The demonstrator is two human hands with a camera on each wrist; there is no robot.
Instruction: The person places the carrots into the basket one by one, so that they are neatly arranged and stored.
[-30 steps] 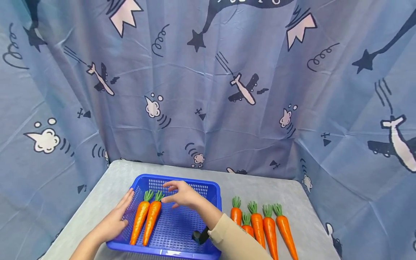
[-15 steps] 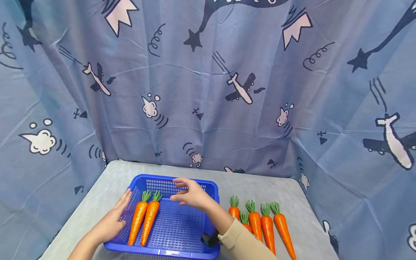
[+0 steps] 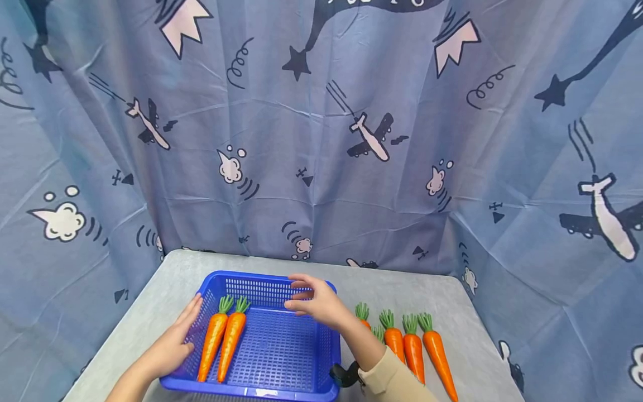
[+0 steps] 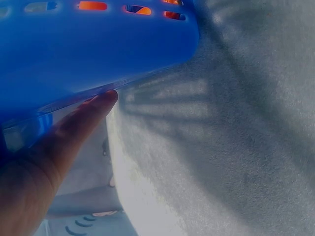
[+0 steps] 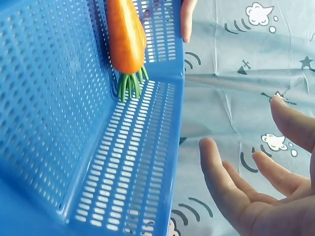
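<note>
A blue plastic mesh basket stands on the table, with two orange carrots with green tops lying side by side along its left part. My left hand rests at the basket's left side, fingers extended along the wall; in the left wrist view one finger reaches the basket's edge. Over the back right corner of the basket is my right hand, its fingers spread and loosely bent. Nothing is between them, as the right wrist view also shows beside the basket rim.
Several more carrots lie on the grey table right of the basket, some partly hidden by my right forearm. A dark strap-like device sits at my right wrist. A patterned blue curtain hangs around the table.
My right hand has moved right, from beside the carrots in the basket to over its back right corner. My left hand stays at the basket's left side.
</note>
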